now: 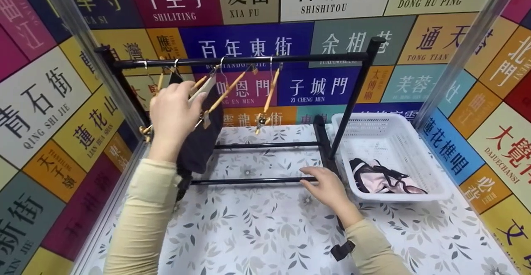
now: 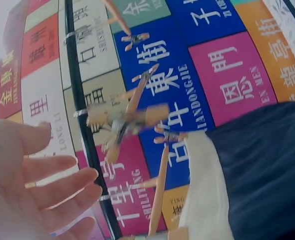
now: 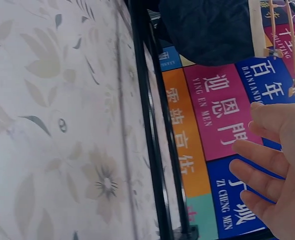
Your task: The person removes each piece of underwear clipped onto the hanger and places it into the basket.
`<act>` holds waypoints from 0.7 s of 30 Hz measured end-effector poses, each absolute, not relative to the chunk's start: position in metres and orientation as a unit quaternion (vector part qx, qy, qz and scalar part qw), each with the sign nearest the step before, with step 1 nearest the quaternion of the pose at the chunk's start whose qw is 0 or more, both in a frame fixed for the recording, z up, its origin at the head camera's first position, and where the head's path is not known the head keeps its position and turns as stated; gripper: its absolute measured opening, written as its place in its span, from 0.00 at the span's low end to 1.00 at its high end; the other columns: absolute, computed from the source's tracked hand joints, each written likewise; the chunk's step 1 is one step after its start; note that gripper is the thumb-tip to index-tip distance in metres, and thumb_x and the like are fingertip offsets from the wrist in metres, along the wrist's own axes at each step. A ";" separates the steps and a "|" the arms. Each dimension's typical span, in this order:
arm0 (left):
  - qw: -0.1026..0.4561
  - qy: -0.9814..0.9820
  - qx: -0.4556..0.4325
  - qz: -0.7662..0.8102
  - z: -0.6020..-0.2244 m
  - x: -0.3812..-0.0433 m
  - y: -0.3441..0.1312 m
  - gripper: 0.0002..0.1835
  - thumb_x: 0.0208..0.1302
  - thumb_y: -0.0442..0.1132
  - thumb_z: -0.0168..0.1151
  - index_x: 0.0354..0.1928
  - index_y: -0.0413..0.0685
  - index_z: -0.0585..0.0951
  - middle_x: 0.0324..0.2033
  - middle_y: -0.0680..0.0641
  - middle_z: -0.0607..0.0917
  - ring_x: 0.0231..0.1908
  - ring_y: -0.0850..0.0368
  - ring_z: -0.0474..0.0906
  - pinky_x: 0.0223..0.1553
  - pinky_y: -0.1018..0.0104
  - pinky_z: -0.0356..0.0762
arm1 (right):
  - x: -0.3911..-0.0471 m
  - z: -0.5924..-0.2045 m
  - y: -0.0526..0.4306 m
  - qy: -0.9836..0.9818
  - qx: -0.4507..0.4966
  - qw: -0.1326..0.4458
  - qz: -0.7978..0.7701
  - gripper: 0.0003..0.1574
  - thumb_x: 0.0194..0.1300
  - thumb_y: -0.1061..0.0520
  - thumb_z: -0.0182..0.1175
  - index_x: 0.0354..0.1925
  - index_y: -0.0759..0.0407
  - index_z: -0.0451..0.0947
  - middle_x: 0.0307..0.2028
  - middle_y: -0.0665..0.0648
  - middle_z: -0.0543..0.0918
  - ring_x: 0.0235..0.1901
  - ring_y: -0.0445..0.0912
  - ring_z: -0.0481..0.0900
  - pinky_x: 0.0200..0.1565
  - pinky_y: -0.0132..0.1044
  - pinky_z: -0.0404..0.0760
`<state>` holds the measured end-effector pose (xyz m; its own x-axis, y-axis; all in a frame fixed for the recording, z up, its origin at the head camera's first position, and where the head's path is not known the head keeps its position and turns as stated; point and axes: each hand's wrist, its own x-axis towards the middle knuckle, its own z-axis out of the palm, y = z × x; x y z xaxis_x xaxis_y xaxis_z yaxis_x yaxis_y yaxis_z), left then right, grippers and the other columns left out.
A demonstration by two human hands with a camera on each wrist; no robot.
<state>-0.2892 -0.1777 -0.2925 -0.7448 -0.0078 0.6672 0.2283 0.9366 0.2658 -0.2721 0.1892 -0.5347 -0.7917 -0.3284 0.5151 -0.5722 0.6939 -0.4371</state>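
Just in front of my raised left hand [image 1: 174, 111], whose fingers are spread loose and grip nothing, a dark garment [image 1: 201, 138] hangs from a wooden hanger [image 1: 215, 96]. My right hand [image 1: 327, 186] hovers low, fingers straight and empty, beside the rack's lower bar [image 1: 253, 180], with the white basket [image 1: 431, 171] to its right.

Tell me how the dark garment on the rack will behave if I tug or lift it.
Likely floppy: the dark garment hangs limp in folds from a wooden hanger. Probably light, since the thin hanger bears it without sagging. A tug may swing the hanger along the rail, as its hook simply hangs over it. The left hand is beside it, fingers open.
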 end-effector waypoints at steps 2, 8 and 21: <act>0.339 -0.924 -0.057 -0.168 -0.290 -0.289 -0.183 0.21 0.68 0.51 0.62 0.54 0.42 0.81 0.45 0.38 0.85 0.44 0.37 0.79 0.46 0.39 0.70 | -0.272 -0.538 0.187 -0.897 0.254 0.203 0.298 0.21 0.60 0.54 0.70 0.51 0.58 0.83 0.47 0.56 0.86 0.49 0.55 0.82 0.55 0.49 0.75; 0.283 -0.945 -0.041 -0.156 -0.283 -0.290 -0.195 0.26 0.69 0.52 0.60 0.60 0.42 0.77 0.51 0.35 0.82 0.50 0.32 0.76 0.48 0.36 0.67 | -0.271 -0.548 0.180 -0.897 0.256 0.200 0.301 0.20 0.60 0.54 0.70 0.51 0.57 0.83 0.48 0.54 0.86 0.49 0.54 0.82 0.55 0.49 0.75; 0.217 -0.967 0.004 -0.135 -0.291 -0.299 -0.211 0.31 0.66 0.51 0.63 0.65 0.41 0.72 0.56 0.31 0.78 0.53 0.30 0.72 0.51 0.36 0.65 | -0.265 -0.561 0.166 -0.916 0.234 0.141 0.295 0.23 0.62 0.51 0.68 0.55 0.54 0.82 0.52 0.54 0.84 0.52 0.54 0.81 0.57 0.49 0.74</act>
<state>-0.2992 -0.2109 -0.2912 -0.9056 -0.0666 0.4188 0.0504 0.9637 0.2621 -0.2652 0.1664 -0.5607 -0.8512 -0.3448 0.3958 -0.5110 0.7165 -0.4748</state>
